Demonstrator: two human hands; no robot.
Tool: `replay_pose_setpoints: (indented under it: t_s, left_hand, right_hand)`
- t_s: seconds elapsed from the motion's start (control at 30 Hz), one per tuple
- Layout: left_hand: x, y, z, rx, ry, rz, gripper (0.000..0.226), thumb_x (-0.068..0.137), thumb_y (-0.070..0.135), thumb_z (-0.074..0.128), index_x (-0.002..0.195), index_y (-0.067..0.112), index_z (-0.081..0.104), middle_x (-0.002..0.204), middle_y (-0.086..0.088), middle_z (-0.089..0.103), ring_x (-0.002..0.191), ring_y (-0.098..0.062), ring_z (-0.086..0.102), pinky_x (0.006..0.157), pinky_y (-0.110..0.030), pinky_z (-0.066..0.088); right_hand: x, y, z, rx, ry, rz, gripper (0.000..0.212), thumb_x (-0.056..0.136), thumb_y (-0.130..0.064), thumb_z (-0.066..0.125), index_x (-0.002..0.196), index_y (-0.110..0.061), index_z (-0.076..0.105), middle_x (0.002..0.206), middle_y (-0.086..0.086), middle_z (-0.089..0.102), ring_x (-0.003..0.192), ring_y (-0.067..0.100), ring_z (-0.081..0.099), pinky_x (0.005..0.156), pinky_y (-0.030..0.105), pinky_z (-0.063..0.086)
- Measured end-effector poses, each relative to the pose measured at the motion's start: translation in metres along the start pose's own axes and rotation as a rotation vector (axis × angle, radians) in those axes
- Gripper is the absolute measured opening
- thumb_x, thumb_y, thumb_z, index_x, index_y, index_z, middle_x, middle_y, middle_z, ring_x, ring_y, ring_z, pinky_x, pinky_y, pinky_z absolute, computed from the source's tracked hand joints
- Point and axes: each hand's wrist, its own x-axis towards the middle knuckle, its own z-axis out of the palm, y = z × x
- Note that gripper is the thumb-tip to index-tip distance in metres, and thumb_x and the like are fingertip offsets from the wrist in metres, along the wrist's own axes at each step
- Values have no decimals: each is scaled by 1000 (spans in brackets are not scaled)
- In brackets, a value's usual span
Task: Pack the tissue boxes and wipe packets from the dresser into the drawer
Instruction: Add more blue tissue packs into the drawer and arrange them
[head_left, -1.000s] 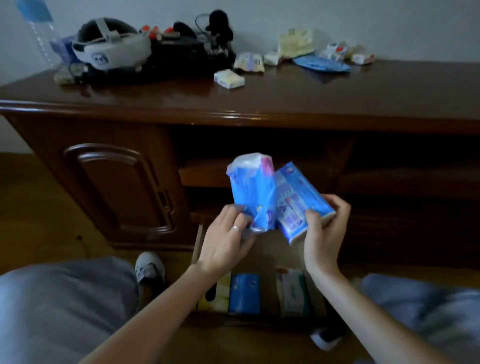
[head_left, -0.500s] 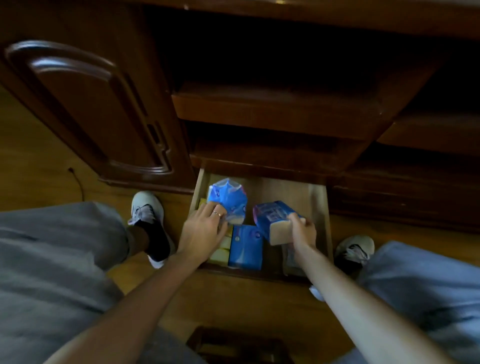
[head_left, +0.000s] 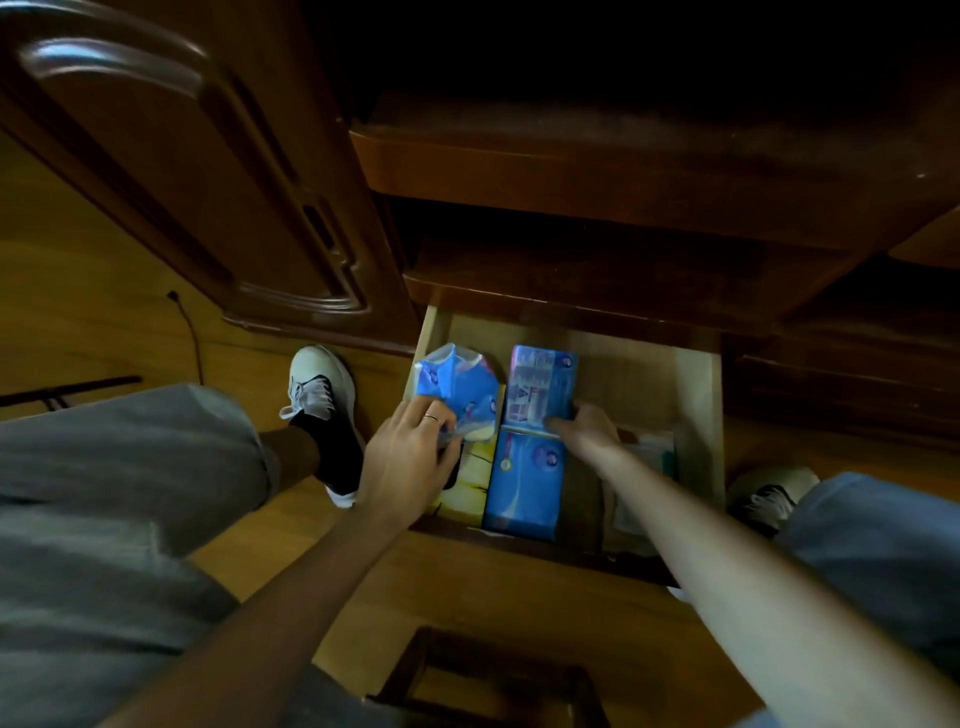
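The open wooden drawer (head_left: 696, 384) sits low in the dresser, straight below me. My left hand (head_left: 410, 452) grips a soft blue tissue packet (head_left: 457, 384) at the drawer's back left corner. My right hand (head_left: 584, 428) holds the near end of a blue tissue pack (head_left: 543, 387) that lies flat on the drawer floor beside it. In front of that lies another blue pack (head_left: 527, 478). A yellow pack (head_left: 470, 480) is partly hidden under my left hand, and a pale packet (head_left: 652, 449) shows behind my right forearm.
The dresser's cabinet door (head_left: 171, 171) stands to the left and closed drawer fronts (head_left: 597, 171) overhang the open one. My knees in grey trousers and white shoes (head_left: 317, 384) flank the drawer on the wooden floor. A dark frame (head_left: 483, 675) lies by my feet.
Both hands have gone down from in front of the dresser into the drawer. The right pack now lies flat at the back; the left packet has reached the back left corner.
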Motion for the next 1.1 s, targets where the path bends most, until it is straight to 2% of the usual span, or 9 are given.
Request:
replay_pose_setpoints:
  t_s: [0.17,0.23,0.33,0.43,0.57,0.7,0.83,0.97,1.1]
  left_hand:
    - [5,1,11,-19,2,48,20,86,25,72,94,19,54,104,2,59,92,-16,58,65,-24,45]
    - [9,4,14,-28,18,78,17,88,26,69,95,20,54,105,3,58,94,-15,57,69,-22,42]
    - [17,17,18,-52,59,101,15,90,26,66,97,20,54,107,3,59,98,-14,57,73,-18,38]
    - [21,30,20,-69,64,105,16,89,26,68,97,18,57,107,2,61,99,-14,58,72,-17,37]
    - [17,38,21,-63,28,151,16,89,29,67,97,18,59,106,1,63,96,-15,60,72,-18,38]
    - [14,44,14,-60,40,189,18,86,28,70,95,14,63,105,-3,65,98,-17,62,73,-19,40]
    - [12,49,13,-55,1,218,18,85,28,72,95,17,63,107,-1,65,97,-15,62,73,-18,42]
    - [18,61,21,-77,-39,264,20,81,23,77,95,15,64,107,-3,65,97,-19,62,73,-27,51]
    - [23,75,34,-101,-64,280,21,84,25,72,100,17,62,108,-3,63,95,-19,60,72,-30,51]
  right_hand:
    - [7,-1,-16,-63,-113,-10,24,95,-38,67,116,-26,65,122,3,71,91,12,67,73,28,49]
    - [7,3,-28,-170,-24,-9,42,97,-40,64,135,-24,61,132,4,67,106,18,66,84,33,51]
    - [2,19,-46,-353,160,58,74,95,-40,67,158,-28,30,147,4,55,128,26,58,93,36,50]
    - [-6,45,-54,-479,27,85,92,95,-41,66,164,-27,6,161,7,35,145,32,39,109,46,44]
    - [-18,68,-63,-734,-160,88,121,88,-32,78,161,-21,-18,170,10,-14,156,37,-5,122,54,24]
    - [-21,53,-72,-935,-169,22,135,69,-43,91,163,-19,-3,169,14,9,154,40,11,120,53,29]
    - [-25,49,-73,-1161,-116,-34,97,67,-55,88,143,-14,46,141,10,53,128,29,51,107,44,44]
    - [-32,47,-90,-1296,-10,-191,78,71,-72,72,132,-26,55,131,1,62,128,28,47,107,44,35]
    - [-41,40,-118,-1133,62,-309,52,77,-68,71,109,-27,64,116,-1,66,125,26,47,104,43,39]
